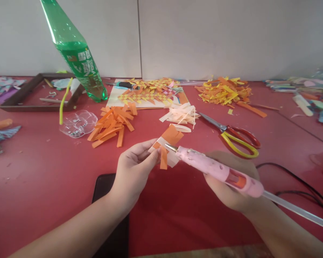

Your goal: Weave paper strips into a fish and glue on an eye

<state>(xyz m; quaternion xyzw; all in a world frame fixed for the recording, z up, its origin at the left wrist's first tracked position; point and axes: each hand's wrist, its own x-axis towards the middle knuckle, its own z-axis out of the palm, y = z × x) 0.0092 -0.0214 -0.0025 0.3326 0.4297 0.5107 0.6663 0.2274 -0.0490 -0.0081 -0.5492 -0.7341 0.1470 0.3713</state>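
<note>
My left hand [136, 166] pinches a small piece of woven paper strips [170, 138], orange and pale cream, between thumb and fingers. Around a pink hot glue gun [204, 165] my right hand [231, 182] is closed, and a clear glue stick [298, 209] sticks out of its back end. The metal nozzle points left and lies over the woven paper; whether it touches cannot be told. Just beyond the hands are a pile of orange paper strips [114, 122] and a pile of cream strips [180, 114].
Scissors [228, 134] with red and yellow handles lie at right, near a black cable [293, 179]. Behind stand a tilted-looking green bottle [78, 57], a dark frame [34, 107], a clear dish [79, 123] and orange-yellow strips [226, 91]. A black phone-like slab [110, 229] lies under my left forearm.
</note>
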